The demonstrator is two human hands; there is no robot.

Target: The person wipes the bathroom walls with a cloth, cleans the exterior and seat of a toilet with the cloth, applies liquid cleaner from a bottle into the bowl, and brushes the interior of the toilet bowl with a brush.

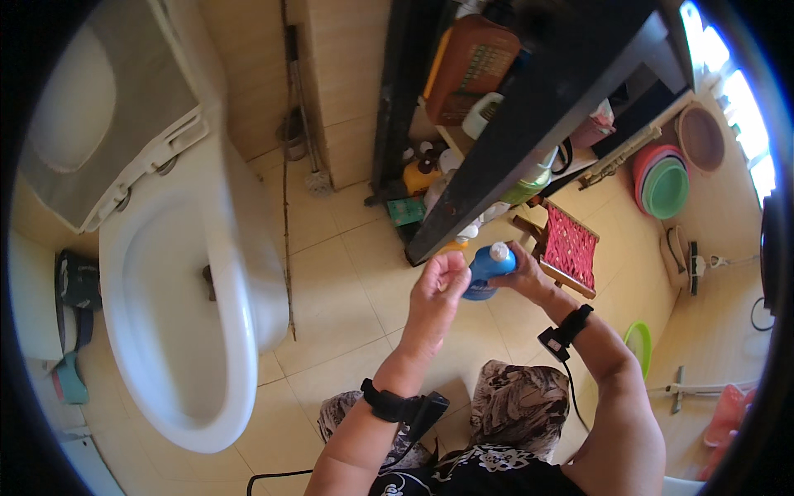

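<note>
My right hand (529,275) is wrapped round a blue plastic bottle (488,273) with a white spout at its top. The bottle is held tilted above the tiled floor, in front of my body. Just left of the bottle my left hand (439,286) is raised, its fingers curled in with the thumb against them. What those fingers hold, if anything, is hidden. Both wrists wear black straps with small boxes and cables. Left of my hands stands a white toilet (248,331) with its seat and lid raised.
A dark-framed shelf (529,124) stands ahead, packed with bottles and a brown jug (475,70). Right of it is a low stool (571,248) with a red woven seat. Basins (666,188) lean by the far right wall. A long-handled brush (318,180) and a thin stick (287,248) stand beside the toilet.
</note>
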